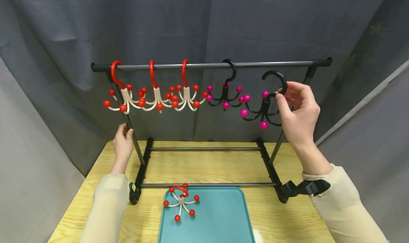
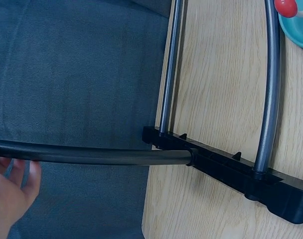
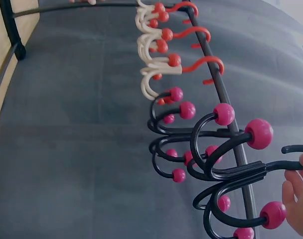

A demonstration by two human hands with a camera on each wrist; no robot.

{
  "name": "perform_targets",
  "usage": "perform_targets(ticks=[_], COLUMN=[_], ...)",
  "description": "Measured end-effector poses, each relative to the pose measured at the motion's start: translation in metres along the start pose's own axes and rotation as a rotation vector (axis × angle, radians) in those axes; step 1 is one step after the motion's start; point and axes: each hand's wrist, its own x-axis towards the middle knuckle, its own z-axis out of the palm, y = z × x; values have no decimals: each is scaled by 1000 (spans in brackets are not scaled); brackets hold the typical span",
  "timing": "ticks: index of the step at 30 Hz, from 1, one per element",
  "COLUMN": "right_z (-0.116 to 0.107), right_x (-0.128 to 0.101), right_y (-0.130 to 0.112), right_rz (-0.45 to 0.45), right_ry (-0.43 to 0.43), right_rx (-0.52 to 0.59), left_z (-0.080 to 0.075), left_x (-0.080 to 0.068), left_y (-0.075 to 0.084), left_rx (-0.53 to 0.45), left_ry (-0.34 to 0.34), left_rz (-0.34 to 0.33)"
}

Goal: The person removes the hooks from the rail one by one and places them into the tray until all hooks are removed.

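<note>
Head view: the right hand (image 1: 298, 111) pinches the black hanger (image 1: 265, 106) by its hook (image 1: 278, 74), body left of the grip. Left wrist: the left hand (image 2: 12, 193) holds the post (image 2: 101, 156) (fingers curled). Right wrist: the hanger's long axis crosses the rail (image 3: 219, 82), hook off it.

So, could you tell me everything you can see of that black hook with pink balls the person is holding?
The black multi-arm hanging hook has a curved, open top and several thin arms that curl outward and up from a bundled stem, tipped with glossy pink balls. It looks like plastic. The right hand pinches it low on its curve, holding it roughly upright near the rack's top rail, not hung on it. The hand hides part of it.
</note>
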Motion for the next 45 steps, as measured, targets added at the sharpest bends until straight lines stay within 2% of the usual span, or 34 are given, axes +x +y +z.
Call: perform_targets(ticks=[11, 16, 22, 28, 36, 39, 45], right_z=[1, 1, 2, 6, 17, 22, 30], right_x=[-31, -48, -67, -82, -113, -126, -151], right_y=[3, 8, 11, 14, 18, 16, 25], right_rz=[32, 51, 132, 159, 189, 253, 360], right_ry=[-57, -94, -140, -158, -210, -228, -293], right_rx=[58, 136, 239, 342, 326, 325, 253], left_z=[1, 2, 3, 2, 2, 3, 4], left_x=[0, 0, 0, 0, 0, 1, 1], left_y=[-1, -1, -2, -3, -5, -6, -4], left_rx=[3, 1, 2, -6, -10, -9, -16], left_ry=[21, 30, 17, 13, 8, 3, 5], left_rz=[2, 1, -7, -8, -12, -11, -11])
